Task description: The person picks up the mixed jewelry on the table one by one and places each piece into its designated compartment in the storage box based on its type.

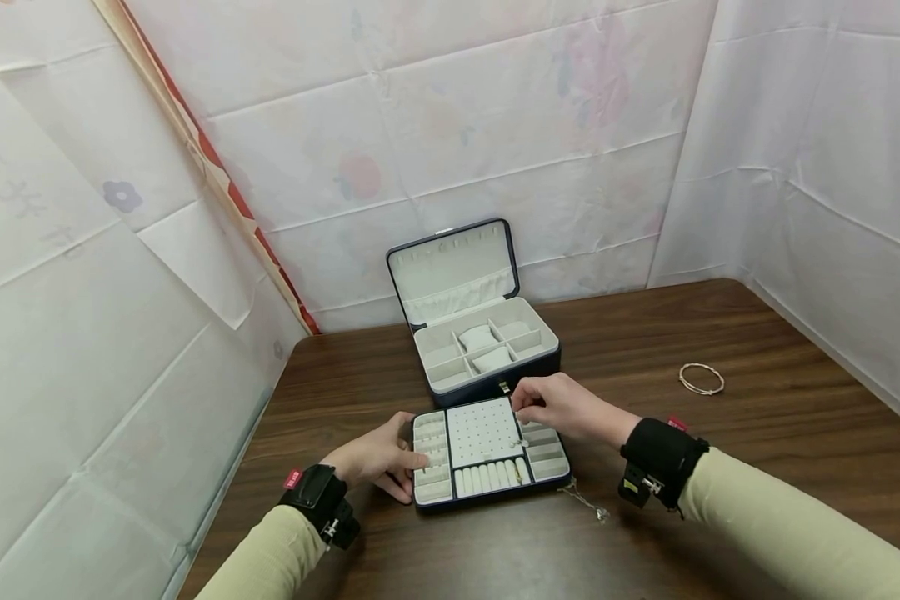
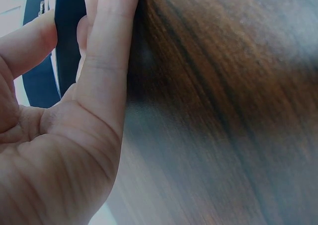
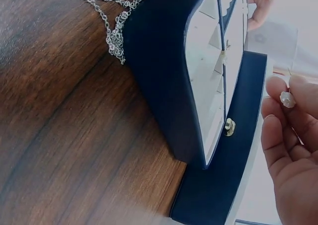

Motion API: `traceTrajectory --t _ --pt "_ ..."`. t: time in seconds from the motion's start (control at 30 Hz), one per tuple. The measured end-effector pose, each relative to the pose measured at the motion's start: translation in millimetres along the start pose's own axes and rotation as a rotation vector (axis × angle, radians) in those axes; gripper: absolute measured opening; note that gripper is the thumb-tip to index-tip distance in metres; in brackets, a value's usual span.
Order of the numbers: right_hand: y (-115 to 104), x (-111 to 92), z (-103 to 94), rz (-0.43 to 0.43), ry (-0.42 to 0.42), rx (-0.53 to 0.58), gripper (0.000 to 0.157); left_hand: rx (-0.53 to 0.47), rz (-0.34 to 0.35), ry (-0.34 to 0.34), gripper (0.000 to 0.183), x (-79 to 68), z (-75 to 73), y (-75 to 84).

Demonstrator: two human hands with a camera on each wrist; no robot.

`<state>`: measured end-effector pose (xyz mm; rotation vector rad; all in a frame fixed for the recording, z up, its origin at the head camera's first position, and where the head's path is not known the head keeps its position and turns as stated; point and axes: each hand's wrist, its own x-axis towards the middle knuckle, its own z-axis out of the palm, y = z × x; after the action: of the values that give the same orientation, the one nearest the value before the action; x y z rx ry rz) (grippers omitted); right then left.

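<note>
Between thumb and fingers, my left hand (image 1: 378,457) grips the left edge of a navy jewelry tray (image 1: 495,495) lying on the table. My right hand (image 1: 570,406) is over the tray's upper right part, pinching a small white flower-shaped earring (image 3: 287,100) by thumb and fingertip in the right wrist view. The tray's middle holds a white earring board (image 1: 480,433) with rows of holes. Small earrings (image 1: 523,443) show at the board's right edge. Below it run padded ring rolls (image 1: 483,478), with a gold-coloured piece (image 1: 518,475) in the right end.
Behind the tray stands an open navy jewelry box (image 1: 487,387) with two cushions (image 1: 480,337) in its compartments and its lid (image 1: 453,271) raised. A silver chain necklace (image 1: 588,503) lies by the tray's right corner. Farther right rests a bangle (image 1: 701,389). Sheeting hangs around the table.
</note>
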<state>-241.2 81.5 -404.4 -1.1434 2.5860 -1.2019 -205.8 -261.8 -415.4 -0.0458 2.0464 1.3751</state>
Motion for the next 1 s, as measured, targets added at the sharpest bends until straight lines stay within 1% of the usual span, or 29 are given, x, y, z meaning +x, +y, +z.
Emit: traceTrajectory --t 0.3,0.53,0.77,1.0 --pt "3 3 3.5 -0.027 -0.05 -0.053 0.015 0.0 -0.001 0.0 0.089 -1.8 1.0 2.6" --pt "-1 6 7.3 0.009 -0.079 -0.088 0.013 0.002 -0.006 0.001 0.087 -1.2 1.1 2.1" --pt "1 8 13.4 -0.002 -0.065 -0.097 0.013 0.005 -0.008 0.001 0.087 -1.3 1.3 1.7" --pt "4 11 21.5 -0.008 -0.051 -0.136 0.015 0.008 -0.004 0.005 0.089 -1.4 1.0 1.1"
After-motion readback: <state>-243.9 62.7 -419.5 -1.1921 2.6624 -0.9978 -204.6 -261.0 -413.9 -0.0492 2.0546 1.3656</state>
